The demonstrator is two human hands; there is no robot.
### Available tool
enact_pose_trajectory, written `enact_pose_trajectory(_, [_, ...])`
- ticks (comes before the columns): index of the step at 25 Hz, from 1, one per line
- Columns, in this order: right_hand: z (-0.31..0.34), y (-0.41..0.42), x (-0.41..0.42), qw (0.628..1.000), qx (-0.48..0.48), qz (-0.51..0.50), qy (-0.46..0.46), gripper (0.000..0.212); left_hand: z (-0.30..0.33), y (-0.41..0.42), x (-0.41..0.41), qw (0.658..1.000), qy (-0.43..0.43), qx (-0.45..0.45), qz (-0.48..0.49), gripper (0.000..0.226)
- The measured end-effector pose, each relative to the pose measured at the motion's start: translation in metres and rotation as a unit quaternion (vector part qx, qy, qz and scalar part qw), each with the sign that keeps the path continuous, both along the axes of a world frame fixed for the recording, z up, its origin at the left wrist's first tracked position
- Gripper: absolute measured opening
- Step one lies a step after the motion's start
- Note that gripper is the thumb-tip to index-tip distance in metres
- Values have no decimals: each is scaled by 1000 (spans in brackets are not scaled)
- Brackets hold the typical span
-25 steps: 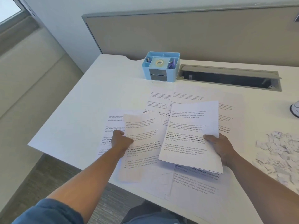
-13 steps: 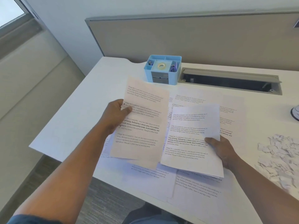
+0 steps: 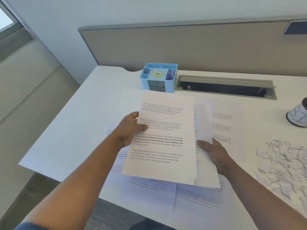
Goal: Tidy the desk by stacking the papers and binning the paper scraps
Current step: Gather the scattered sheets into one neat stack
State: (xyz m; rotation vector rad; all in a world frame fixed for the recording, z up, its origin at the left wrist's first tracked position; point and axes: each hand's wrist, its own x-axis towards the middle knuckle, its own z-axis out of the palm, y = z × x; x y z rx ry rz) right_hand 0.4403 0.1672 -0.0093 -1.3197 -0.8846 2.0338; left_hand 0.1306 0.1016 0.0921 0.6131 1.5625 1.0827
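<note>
Now a printed sheet (image 3: pixel 163 138) is pinched at its left edge by the left hand (image 3: pixel 131 130), thumb on top and fingers curled beneath. Just right of it, a small stack (image 3: pixel 206 156) is gripped by the right hand (image 3: pixel 214 155), the thumb laid on top and the fingers hidden under the paper. The stack's left part is overlapped by the sheet, and both are held above the desk (image 3: pixel 74 130).

Beneath and around the fingers, loose papers (image 3: pixel 196 198) are spread flat, some hidden under what is held. Well to the right of the right hand, a heap of scraps (image 3: pixel 282 168) is seen. Beyond the fingertips, a blue organiser (image 3: pixel 159 77) stands beside an open cable tray (image 3: pixel 227 87); a taped, marked object (image 3: pixel 299 116) is cut off at the right edge.

Compared with half a second ago, the sheet has been carried rightwards, so that the stack, then clear of it, is now partly covered. A second ago the sheet was still being lifted off the desk.
</note>
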Motion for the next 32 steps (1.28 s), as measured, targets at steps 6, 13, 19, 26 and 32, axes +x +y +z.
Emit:
enact_pose_trajectory(6, [7, 3, 1, 998, -27, -42, 35, 58, -35, -2, 20, 997, 35, -62, -5, 31])
enact_pose_trajectory(13, [18, -3, -11, 999, -24, -23, 21, 69, -39, -5, 48, 996, -68, -63, 11, 28])
enact_pose_trajectory(19, [27, -9, -10, 997, 5, 46, 66, 38, -41, -9, 54, 998, -33, -48, 14, 26])
enact_pose_trajectory(26, [54, -1, -13, 978, 191, 84, -29, 20, -28, -7, 60, 991, 86, 88, 54, 19])
enact_pose_trajectory(32, [61, 4, -14, 961, 265, 61, -44, 17, -22, -8, 65, 980, 84, 159, 85, 26])
